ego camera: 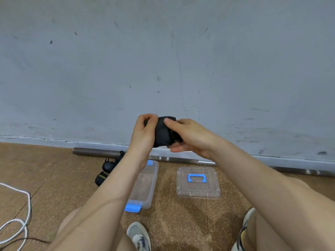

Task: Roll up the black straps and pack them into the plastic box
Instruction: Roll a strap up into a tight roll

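Grey-and-white sneaker (138, 236) and bare knees frame the bottom of the view, planted on the speckled brown floor (181, 223). Above them both forearms reach forward and meet in front of the scuffed grey wall (163, 60), where a black fabric strap (163, 133), wound into a chunky bundle, is held in the air between the hands. The left hand (145, 131) curls its fingers round the bundle's left side, wrist bent upward; the right hand (188, 138) clamps the other side, thumb on top and fingers underneath. Such webbing is probably light, soft and springy, so the roll would likely loosen if released; gripping across the outer wrap and pinning the loose end seems wisest. Below, the clear plastic box with blue latches (154, 180) stands open on the floor, its transparent lid with a blue handle (198, 182) just to the right. Two more rolled black straps (108, 166) lie left of the box, not yet packed.
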Available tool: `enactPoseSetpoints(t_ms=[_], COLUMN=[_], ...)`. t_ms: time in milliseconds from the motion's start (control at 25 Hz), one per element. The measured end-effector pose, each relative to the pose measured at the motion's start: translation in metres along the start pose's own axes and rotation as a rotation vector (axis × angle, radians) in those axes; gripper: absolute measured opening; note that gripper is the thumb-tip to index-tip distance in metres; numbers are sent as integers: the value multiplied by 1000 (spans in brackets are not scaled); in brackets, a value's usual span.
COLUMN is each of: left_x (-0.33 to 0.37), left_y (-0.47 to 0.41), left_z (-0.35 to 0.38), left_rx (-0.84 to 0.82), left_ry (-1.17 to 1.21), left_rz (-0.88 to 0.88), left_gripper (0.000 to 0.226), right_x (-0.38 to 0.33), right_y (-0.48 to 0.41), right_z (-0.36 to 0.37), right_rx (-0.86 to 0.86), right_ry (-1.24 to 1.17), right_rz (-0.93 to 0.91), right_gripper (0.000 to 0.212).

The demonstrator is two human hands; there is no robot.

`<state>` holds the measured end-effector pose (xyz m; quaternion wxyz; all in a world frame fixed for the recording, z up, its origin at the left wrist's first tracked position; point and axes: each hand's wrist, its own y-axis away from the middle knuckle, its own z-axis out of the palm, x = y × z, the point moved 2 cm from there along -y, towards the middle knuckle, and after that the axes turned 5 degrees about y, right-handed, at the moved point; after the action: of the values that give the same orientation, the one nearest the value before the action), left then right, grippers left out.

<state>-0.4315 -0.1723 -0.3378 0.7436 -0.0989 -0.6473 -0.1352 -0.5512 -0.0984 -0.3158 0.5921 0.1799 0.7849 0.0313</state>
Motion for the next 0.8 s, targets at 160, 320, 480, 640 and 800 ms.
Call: enactPoseSetpoints(t_ms=[160, 320, 480, 640, 800], left_x=[11, 1, 9, 6, -27], left_y=[25, 36, 31, 21, -8], left_z=[-45, -78, -119, -148, -143], left_rx=[-266, -205, -108, -354, -170], left_ry=[60, -229, -262, -651, -1172], left_rz=[-113, 35, 195, 226, 682], left_gripper=[25, 32, 38, 60, 63], right_x=[-18, -25, -22, -12, 4], right_y=[14, 6, -27, -77, -115], right_z=[27, 52, 81, 92, 103], right_rx=[-52, -147, -208, -260, -314], right_ry=[-165, 0, -113, -245, -353], right_rz=[4, 65, 97, 187, 294], right_gripper=[35, 33, 26, 21, 24])
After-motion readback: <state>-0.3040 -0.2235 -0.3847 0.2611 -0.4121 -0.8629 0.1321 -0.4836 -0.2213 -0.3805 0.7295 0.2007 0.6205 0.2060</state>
